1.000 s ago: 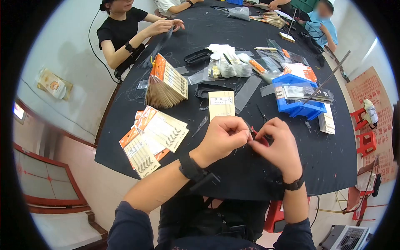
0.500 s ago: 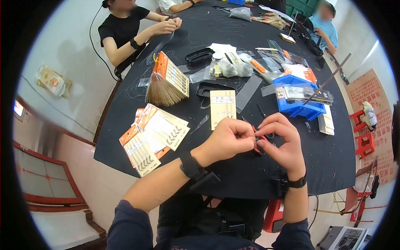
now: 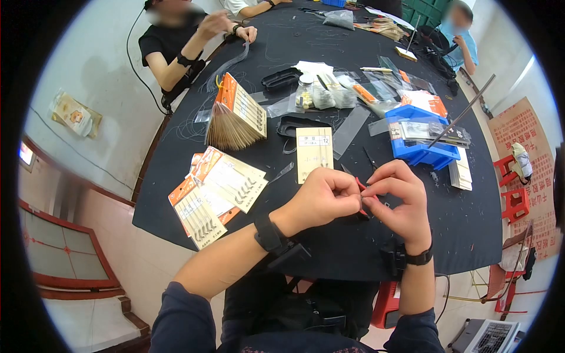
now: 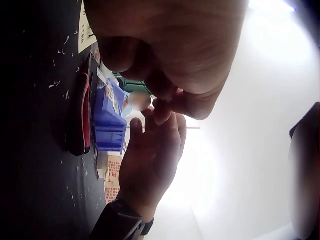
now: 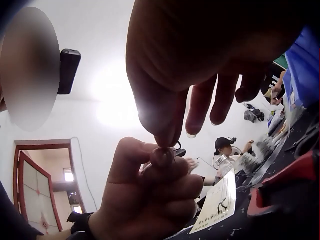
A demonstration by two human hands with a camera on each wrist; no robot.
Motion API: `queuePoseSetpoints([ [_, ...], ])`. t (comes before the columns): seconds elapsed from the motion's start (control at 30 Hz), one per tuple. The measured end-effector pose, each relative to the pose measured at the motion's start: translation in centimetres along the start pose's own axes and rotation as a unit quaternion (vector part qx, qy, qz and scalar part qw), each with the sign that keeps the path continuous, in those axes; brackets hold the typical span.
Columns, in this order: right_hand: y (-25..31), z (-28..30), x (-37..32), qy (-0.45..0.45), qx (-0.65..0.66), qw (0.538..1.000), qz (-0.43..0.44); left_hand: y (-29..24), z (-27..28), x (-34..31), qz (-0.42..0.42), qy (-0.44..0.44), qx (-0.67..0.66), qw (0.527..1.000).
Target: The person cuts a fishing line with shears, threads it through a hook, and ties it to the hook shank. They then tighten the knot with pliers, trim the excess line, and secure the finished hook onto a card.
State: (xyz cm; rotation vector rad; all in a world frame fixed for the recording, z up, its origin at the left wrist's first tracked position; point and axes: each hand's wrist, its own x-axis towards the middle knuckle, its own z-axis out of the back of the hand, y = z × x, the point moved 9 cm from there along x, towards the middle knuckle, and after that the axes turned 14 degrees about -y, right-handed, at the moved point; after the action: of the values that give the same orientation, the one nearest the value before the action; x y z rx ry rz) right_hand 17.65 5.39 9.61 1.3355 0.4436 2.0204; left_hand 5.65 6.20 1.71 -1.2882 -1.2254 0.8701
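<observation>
My left hand (image 3: 332, 193) has its fingers curled, with thumb and index finger pinched together above the dark table. My right hand (image 3: 400, 197) meets it fingertip to fingertip, thumb and index finger pinching while the other fingers stay spread. A small dark curved piece, like a fish hook (image 5: 178, 145), peeks out between the fingertips in the right wrist view; the fingers hide most of it. Just beyond the hands lie red-handled pliers (image 5: 282, 185). A cream card (image 3: 315, 154) marked 12 lies past my left hand.
Orange-topped cards of hooks (image 3: 235, 179) lie at left, beside a standing fanned bundle of cards (image 3: 238, 117). Farther off are a jar (image 3: 304, 94), plastic bags and a blue bin (image 3: 415, 154) with a slanting rod. Other people sit around the table.
My hands have shifted slightly right, uncovering more of the card marked 12 and the pliers. My right fingers have spread more. The person at far left has raised a hand.
</observation>
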Motion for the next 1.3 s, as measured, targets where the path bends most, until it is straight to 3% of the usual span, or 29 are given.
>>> queuePoseSetpoints([
  [0.33,1.5,0.1,0.0,-0.020,-0.044,0.996,0.074,-0.1,0.1,0.1,-0.012,-0.013,0.036,0.999],
  [0.73,1.5,0.1,-0.1,-0.022,-0.078,0.992,0.099,-0.4,0.1,0.1,-0.027,-0.023,0.068,0.997],
  [0.93,0.9,0.4,0.1,-0.016,-0.079,0.994,0.074,-0.6,0.3,0.1,-0.028,-0.030,0.062,0.997],
  [1.03,-0.4,0.9,0.1,-0.027,-0.028,0.999,-0.016,-0.4,0.6,0.2,-0.011,-0.039,0.052,0.998],
  [1.3,-0.9,-0.7,0.0,0.012,0.029,0.999,-0.023,0.3,0.4,0.0,0.036,-0.015,-0.047,0.998],
])
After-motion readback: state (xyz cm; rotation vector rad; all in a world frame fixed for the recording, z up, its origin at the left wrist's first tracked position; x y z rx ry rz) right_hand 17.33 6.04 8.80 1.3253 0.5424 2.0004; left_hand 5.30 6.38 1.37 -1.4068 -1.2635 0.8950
